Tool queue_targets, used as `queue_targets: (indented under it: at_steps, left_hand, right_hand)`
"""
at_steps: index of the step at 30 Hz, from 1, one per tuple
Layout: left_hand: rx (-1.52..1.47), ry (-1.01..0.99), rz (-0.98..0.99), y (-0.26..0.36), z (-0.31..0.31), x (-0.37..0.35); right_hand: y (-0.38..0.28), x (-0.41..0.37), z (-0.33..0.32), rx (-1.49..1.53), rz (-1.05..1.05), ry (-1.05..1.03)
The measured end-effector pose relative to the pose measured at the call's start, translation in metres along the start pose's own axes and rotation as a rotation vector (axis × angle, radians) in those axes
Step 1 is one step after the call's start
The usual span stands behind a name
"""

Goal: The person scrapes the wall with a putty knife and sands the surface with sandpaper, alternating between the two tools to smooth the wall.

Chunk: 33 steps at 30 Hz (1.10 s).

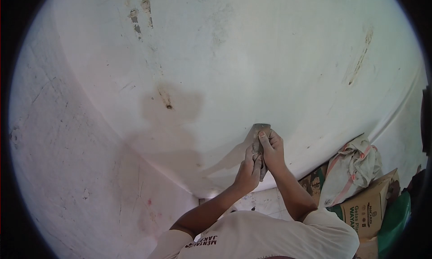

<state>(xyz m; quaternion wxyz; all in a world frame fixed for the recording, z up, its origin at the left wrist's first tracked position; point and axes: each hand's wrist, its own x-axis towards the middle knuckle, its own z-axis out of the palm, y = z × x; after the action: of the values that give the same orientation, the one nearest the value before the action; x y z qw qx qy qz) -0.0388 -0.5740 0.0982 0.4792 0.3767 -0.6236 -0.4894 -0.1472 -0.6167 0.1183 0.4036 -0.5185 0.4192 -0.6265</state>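
Both of my hands are closed on a scraper, its dark, flat blade [261,126] pointing up in front of the white wall [234,79]. My right hand [272,152] sits higher, with the thumb pressed along the face of the blade. Lower down, my left hand [247,171] wraps around the handle end, and its fingers hide most of the handle. Greyish dust coats the fingers of both hands. The blade's top edge overlaps the wall in this view.
Brown stained scars [165,98] with chipped paint mark the wall. A second wall [90,187] meets it in a corner on the left. At lower right are a whitish sack [353,171], a printed cardboard box [366,209] and green plastic [396,223].
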Motion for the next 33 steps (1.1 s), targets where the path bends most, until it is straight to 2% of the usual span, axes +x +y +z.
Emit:
queue_targets:
  at_steps: [4,8,10,12,14,17,20,23,24,27,30,33]
  left_hand:
    - [-0.031,0.004,-0.018,-0.005,0.006,-0.005]
    - [-0.061,-0.015,-0.148,-0.005,0.006,-0.008]
    - [-0.025,-0.003,-0.052,-0.012,0.007,-0.007]
    - [-0.032,-0.012,-0.063,-0.013,0.009,-0.007]
    - [-0.073,-0.050,-0.182,-0.008,0.006,-0.006]
    - [0.087,0.060,0.136,-0.047,0.009,-0.003]
    - [0.117,0.077,0.161,-0.055,0.009,-0.005]
    - [0.151,0.061,0.151,-0.040,0.003,0.005]
    - [0.132,0.071,0.117,-0.026,0.001,0.009]
    - [0.126,0.014,0.046,-0.032,0.003,0.008]
    - [0.119,0.045,0.091,-0.049,0.012,-0.005]
    - [0.093,0.053,0.053,-0.045,0.013,-0.007]
  right_hand:
    - [0.009,-0.006,-0.004,-0.047,0.008,0.024]
    - [0.008,-0.012,-0.006,-0.055,0.050,0.017]
    - [0.010,-0.011,-0.008,-0.032,0.058,-0.005]
    - [0.014,-0.009,-0.010,-0.025,0.052,-0.011]
    - [0.021,-0.009,-0.010,-0.026,0.029,0.004]
    - [0.029,-0.013,-0.010,-0.013,0.039,0.027]
    - [0.043,-0.017,-0.012,-0.002,0.023,0.024]
    - [0.013,-0.005,-0.005,-0.069,-0.024,0.014]
    - [0.008,0.001,-0.003,0.020,0.000,0.004]
    - [0.019,-0.001,-0.011,-0.044,-0.021,0.018]
    - [0.043,-0.015,-0.018,-0.073,0.012,0.043]
    - [0.046,-0.016,-0.019,-0.074,0.005,0.031]
